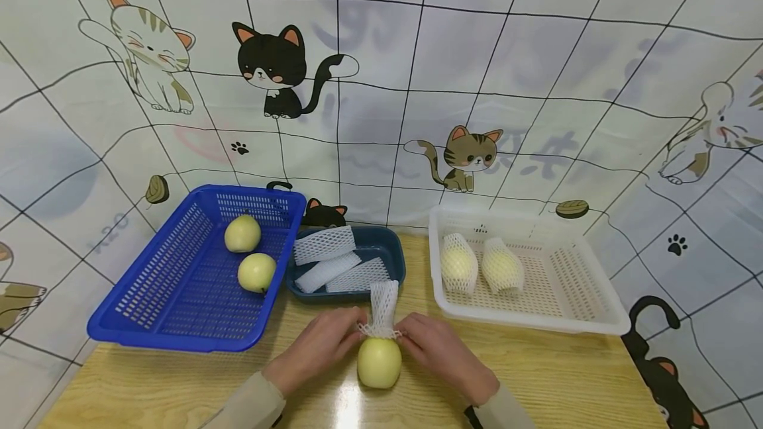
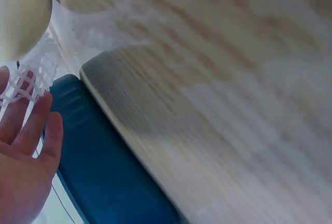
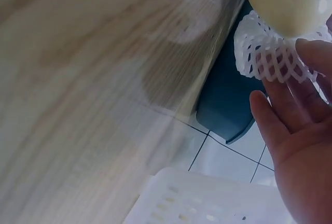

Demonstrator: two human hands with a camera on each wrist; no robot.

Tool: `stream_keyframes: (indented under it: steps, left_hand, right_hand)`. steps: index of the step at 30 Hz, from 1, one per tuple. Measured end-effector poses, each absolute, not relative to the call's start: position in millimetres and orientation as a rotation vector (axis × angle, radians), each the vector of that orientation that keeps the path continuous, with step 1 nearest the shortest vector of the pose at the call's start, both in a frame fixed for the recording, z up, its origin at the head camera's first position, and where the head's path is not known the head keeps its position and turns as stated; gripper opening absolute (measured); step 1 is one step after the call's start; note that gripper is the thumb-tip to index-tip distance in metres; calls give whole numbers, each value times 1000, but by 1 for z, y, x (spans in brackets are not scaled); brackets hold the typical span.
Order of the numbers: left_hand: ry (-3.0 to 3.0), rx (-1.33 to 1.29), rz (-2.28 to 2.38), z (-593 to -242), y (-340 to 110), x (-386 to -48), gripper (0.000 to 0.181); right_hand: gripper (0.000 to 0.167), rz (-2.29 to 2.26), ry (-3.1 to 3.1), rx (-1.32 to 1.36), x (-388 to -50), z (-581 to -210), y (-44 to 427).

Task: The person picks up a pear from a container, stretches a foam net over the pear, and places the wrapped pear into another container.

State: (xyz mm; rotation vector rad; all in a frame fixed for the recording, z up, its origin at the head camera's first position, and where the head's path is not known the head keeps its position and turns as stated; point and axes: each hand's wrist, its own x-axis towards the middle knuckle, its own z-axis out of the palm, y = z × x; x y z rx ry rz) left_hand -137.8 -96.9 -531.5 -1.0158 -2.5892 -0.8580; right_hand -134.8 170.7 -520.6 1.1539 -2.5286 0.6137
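Note:
A pale yellow-green fruit (image 1: 379, 363) rests on the wooden table between both hands. White foam netting (image 1: 383, 306) stands up behind it, its mouth spread at the fruit's far end. The left hand (image 1: 324, 343) pinches the netting's left edge, and the right hand (image 1: 442, 351) pinches its right edge. In the left wrist view, netting (image 2: 32, 81) lies over the fingers of the left hand (image 2: 31, 146), beside the fruit (image 2: 21, 16). The right wrist view has the right hand (image 3: 303, 125) with thumb and fingers on the netting (image 3: 272, 58) below the fruit (image 3: 290, 1).
At the left, a blue basket (image 1: 173, 343) holds two bare fruits (image 1: 242, 234). Foam nets (image 1: 324, 245) lie in a dark teal tray (image 1: 398, 253) behind the hands. A white basket (image 1: 530, 320) at the right holds two netted fruits (image 1: 502, 266). Behind is a cat-patterned sheet.

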Motion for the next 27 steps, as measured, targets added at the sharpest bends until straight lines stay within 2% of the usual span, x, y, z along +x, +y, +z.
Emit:
stream_keyframes:
  steps: [8,15,18,24,27]
  left_hand:
    - [-2626,-1052,-897,-532,-104,-130,12]
    - [-2649,-1223,-995,-535,-113,-126,14]
    - [-2701,-1270,-1079,-536,-115,-123,28]
    - [-2787,-1229,-1212,-537,-111,-113,78]
    - [-2787,-1220,-1170,-539,-106,-110,88]
  right_hand:
    - [16,675,-2494,1222,-127,-522,178]
    - [14,703,-2462,1309,-120,-524,184]
    - [11,707,-2461,1329,-119,-525,184]
    - [14,735,-2492,1327,-116,-526,183]
    - [19,777,-2515,1322,-114,-527,182]
